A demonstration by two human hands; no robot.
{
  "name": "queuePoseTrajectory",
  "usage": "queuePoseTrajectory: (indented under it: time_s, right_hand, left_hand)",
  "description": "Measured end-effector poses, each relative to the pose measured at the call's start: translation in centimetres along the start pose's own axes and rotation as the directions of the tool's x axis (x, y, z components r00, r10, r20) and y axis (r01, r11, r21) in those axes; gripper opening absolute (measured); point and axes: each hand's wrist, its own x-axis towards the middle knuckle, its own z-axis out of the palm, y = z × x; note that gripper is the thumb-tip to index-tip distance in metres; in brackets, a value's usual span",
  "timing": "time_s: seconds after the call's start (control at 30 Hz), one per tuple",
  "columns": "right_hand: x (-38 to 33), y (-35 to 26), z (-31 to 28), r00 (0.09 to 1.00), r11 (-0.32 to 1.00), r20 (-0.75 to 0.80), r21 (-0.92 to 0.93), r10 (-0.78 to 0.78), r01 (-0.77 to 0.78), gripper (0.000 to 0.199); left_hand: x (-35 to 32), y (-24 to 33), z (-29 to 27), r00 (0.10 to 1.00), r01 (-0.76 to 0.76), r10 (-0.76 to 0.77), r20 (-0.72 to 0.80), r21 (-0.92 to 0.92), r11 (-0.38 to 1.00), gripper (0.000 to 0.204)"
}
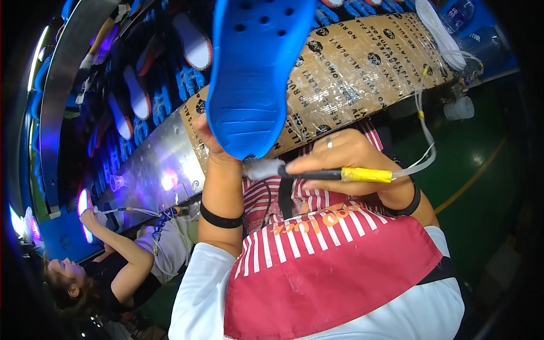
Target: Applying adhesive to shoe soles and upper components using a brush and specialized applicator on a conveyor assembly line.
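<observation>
My left hand (211, 139) is closed on a large blue shoe sole (249, 96), held up near its narrow heel end; several holes run across its top and shallow grooves across its lower half. Most of those fingers are behind the sole. My right hand (348, 154), a ring on one finger, grips a brush (318, 174) with a black handle, yellow tape at its back end and pale bristles. The bristles are by the sole's heel end; whether they touch it I cannot tell. A clear tube (428, 156) runs from the taped end.
Cardboard under clear tape (351, 62) covers part of the metal bench (161, 156). Beyond it, white soles with red edges (136, 93) and blue holders fill a conveyor. A co-worker (127, 263) at the left holds a sole. Bottles (481, 45) stand at the far right.
</observation>
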Motion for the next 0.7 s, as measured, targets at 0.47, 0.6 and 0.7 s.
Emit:
queuePoseTrajectory:
  time_s: [0.47, 0.6, 0.7]
  right_hand:
    - [-0.4, 1.2, 2.8, 0.992, 0.947, -0.090, -0.317, -0.084, 0.052, 0.023]
    - [-1.1, 1.2, 3.4, 0.990, 0.959, 0.140, -0.274, -0.037, 0.075, 0.025]
    - [-1.0, 0.6, 2.9, 0.998, 0.977, 0.050, -0.209, -0.030, 0.040, 0.027]
  left_hand:
    - [1.5, 1.3, 2.7, 0.788, 0.615, -0.543, -0.290, 0.322, 0.720, 0.047]
    - [1.3, 1.9, 3.2, 0.672, 0.739, -0.559, -0.485, 0.392, 0.548, 0.047]
    - [1.5, 2.5, 3.1, 0.655, 0.756, -0.549, -0.520, 0.427, 0.497, 0.048]
